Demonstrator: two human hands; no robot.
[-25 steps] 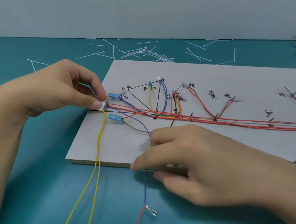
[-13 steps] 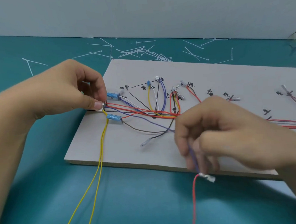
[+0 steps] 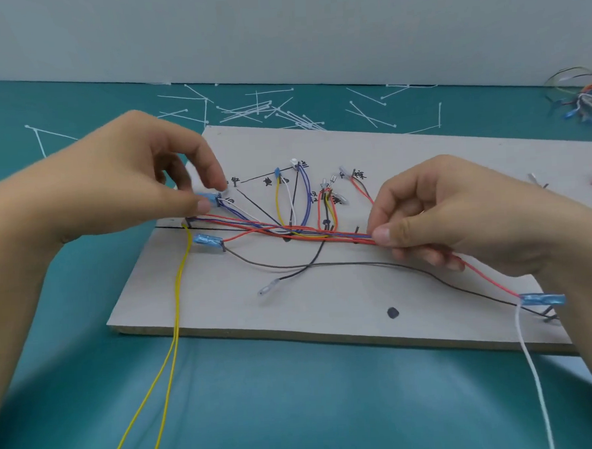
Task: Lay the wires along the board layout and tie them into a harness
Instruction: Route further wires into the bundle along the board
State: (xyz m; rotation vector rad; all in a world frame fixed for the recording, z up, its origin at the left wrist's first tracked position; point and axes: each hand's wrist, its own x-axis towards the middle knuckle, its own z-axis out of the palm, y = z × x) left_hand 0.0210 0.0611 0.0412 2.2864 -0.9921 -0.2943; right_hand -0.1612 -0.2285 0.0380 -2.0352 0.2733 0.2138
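Observation:
A grey layout board (image 3: 326, 301) with black marks lies on the teal table. Red, blue, yellow, white and black wires fan out from its upper left and merge into one bundle (image 3: 308, 231) along the middle. My right hand (image 3: 458, 215) pinches that bundle at its right end between thumb and fingers. My left hand (image 3: 124, 188) pinches a blue connector (image 3: 208, 198) at the board's left. A second blue connector (image 3: 208, 241) lies just below it. Two yellow wires (image 3: 176, 320) hang off the front edge. A third blue connector (image 3: 542, 300) with a white wire lies at the front right.
Several white cable ties (image 3: 268, 110) are scattered on the table behind the board. A tangle of spare coloured wires (image 3: 586, 101) sits at the far right. A loose black wire with a clear terminal (image 3: 267, 289) lies on the board's front half.
My right hand rose from the board's front edge to the middle bundle and now pinches it. My left hand shifted from the wire junction up to the blue connector. The view is nearer.

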